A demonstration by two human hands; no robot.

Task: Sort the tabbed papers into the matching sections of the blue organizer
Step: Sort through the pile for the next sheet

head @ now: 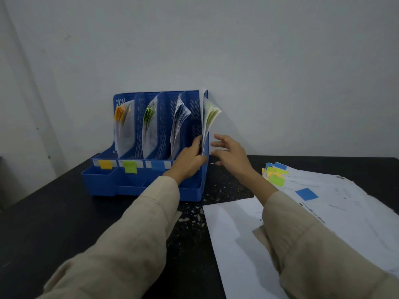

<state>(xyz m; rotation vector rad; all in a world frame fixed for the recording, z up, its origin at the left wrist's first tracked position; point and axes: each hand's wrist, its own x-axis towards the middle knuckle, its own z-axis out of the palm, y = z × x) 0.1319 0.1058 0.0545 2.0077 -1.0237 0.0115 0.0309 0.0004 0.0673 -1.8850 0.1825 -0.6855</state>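
At the left-centre of the frame I see the blue organizer (146, 186) standing on the dark bench (54, 212) against a pale wall (259, 50). Its leftmost section holds orange-tabbed papers (121, 124), with an orange label (105, 164) on the front lip below. Next to the right stand the green-tabbed papers (149, 124) above a green label (130, 166), then a sheaf with dark-edged tabs (178, 124) above a blue label (157, 165). In the rightmost section stand papers with pale yellow-green tabs (208, 119), their tops curling to the right. My left hand (190, 162) reaches in at the base of that sheaf; its fingers (197, 145) are curled round the lower edge of those papers, gripping them. Just right of the organizer my right hand (230, 156) hovers above the bench, fingers spread apart and holding nothing, close to the sheaf but not touching it. Both arms wear beige sleeves (133, 229). At the right of the frame the unsorted pile of tabbed papers (336, 195) lies flat on the bench, blue, yellow and green tabs fanned at its far left corner, and a single white sheet (233, 244) lies nearer to me.
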